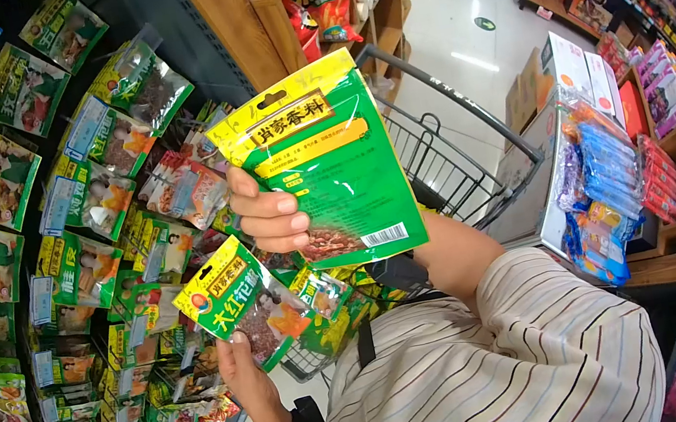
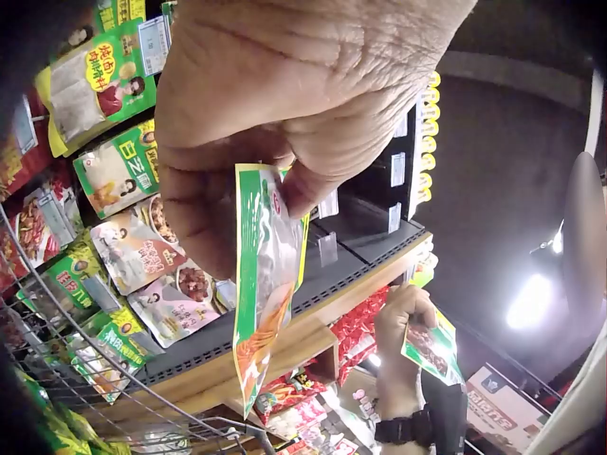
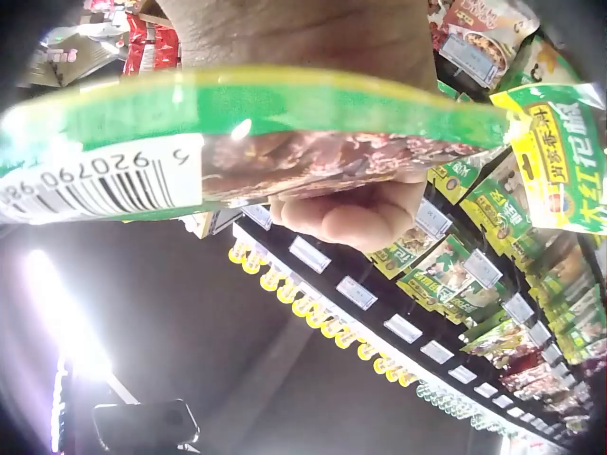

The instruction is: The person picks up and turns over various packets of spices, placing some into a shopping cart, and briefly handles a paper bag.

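My right hand [image 1: 269,215] grips a large green and yellow spice packet [image 1: 347,183] by its left edge. The back with printed text and a barcode faces the head camera, and reddish-brown contents show through a window low down. Below it, my left hand [image 1: 245,374] pinches a second green and yellow packet [image 1: 233,304] at its lower edge, its front and dark red peppercorns showing. In the left wrist view this packet [image 2: 261,294] appears nearly edge-on between thumb and fingers. The right wrist view shows the barcoded packet [image 3: 313,156] close up, with fingertips [image 3: 356,218] below it.
A rack of hanging spice packets [image 1: 84,271] with price tags fills the left side. Behind the held packets stands a wire shopping cart [image 1: 444,148]. Wooden shelves [image 1: 270,21] with red snack bags are at the top, and a goods display [image 1: 606,157] is at right.
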The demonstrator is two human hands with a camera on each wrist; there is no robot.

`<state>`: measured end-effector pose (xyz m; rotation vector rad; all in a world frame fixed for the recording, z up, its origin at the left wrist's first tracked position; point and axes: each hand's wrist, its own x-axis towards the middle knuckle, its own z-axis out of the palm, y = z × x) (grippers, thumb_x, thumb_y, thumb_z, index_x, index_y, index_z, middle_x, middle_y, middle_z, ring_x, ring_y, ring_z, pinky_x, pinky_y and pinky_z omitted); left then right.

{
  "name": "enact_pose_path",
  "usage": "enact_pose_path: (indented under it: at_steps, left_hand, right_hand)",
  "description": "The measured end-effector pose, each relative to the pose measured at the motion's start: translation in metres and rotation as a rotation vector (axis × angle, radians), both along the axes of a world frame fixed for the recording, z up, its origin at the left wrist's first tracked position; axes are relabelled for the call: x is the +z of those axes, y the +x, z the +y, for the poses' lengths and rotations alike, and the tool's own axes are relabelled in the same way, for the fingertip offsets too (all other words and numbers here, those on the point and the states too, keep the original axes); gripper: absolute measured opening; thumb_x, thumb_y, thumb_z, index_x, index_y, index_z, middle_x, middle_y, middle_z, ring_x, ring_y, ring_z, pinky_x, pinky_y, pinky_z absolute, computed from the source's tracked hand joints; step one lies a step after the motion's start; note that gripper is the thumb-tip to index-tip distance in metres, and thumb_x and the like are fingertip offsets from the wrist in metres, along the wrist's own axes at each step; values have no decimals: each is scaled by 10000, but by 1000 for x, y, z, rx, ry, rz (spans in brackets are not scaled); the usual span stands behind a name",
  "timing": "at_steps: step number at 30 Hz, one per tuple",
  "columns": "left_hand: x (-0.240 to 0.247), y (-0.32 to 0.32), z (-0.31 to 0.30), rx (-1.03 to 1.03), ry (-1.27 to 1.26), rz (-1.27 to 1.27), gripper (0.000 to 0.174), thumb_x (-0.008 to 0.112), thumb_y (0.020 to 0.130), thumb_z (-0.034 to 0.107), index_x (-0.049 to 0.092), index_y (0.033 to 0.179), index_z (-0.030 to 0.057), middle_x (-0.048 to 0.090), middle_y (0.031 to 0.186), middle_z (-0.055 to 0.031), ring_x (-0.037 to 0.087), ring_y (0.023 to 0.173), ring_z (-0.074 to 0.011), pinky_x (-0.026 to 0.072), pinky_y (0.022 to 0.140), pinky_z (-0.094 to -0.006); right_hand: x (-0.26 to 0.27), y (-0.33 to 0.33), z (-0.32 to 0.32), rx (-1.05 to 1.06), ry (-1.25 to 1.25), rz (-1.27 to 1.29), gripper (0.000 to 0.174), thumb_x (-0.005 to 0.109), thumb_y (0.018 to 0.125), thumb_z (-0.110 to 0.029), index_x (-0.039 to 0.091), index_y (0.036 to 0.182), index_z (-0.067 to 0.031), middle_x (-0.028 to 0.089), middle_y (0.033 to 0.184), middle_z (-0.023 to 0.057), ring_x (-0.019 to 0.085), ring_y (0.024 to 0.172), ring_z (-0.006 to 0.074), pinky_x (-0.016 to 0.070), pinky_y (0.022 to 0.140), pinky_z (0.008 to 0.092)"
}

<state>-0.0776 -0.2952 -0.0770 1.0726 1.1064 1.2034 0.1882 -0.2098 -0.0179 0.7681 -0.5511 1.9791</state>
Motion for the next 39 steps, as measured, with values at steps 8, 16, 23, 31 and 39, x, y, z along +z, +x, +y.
enact_pose_path:
  at_steps: [8, 16, 23, 31, 39]
  left_hand:
    - [-4, -5, -3, -1, 20, 29, 336, 548, 1010, 130, 560, 1322, 5, 625, 1234, -35, 565, 1104, -111, 413, 986, -283]
    - [1, -4, -5, -2, 8, -16, 339, 541, 1008, 115, 553, 1327, 0, 623, 1234, -41, 568, 1104, -119, 416, 988, -289]
    - [-5, -9, -4, 12, -16, -25, 343, 547, 1006, 118, 551, 1327, -2, 627, 1228, -47, 573, 1101, -124, 419, 988, -295]
    - [2, -12, -1, 22, 23, 15, 340, 548, 1010, 144, 567, 1328, 23, 628, 1208, -12, 558, 1074, -91, 402, 967, -261]
    - [13, -25, 3, 152, -5, 81, 342, 537, 999, 189, 575, 1288, 8, 602, 1120, 12, 520, 993, -80, 412, 895, -252]
  right_hand:
    - [-6, -6, 3, 19, 51, 53, 367, 565, 979, -316, 521, 1130, 16, 551, 819, 41, 557, 677, 158, 484, 608, 318]
    - [-10, -9, 6, 27, 100, 68, 411, 587, 965, -341, 522, 1149, 21, 555, 835, 44, 559, 682, 162, 488, 615, 325]
    - [-13, -10, 6, 35, 26, 30, 385, 556, 980, -327, 521, 1147, 18, 551, 834, 46, 550, 678, 168, 479, 609, 326]
    - [-5, -2, 9, -612, -447, -670, 273, 610, 979, -311, 596, 1109, -71, 540, 828, -12, 519, 703, 98, 440, 644, 289]
    - [-39, 21, 61, -877, -500, -943, 151, 594, 990, -266, 599, 997, -116, 557, 750, -39, 470, 567, 56, 372, 495, 217]
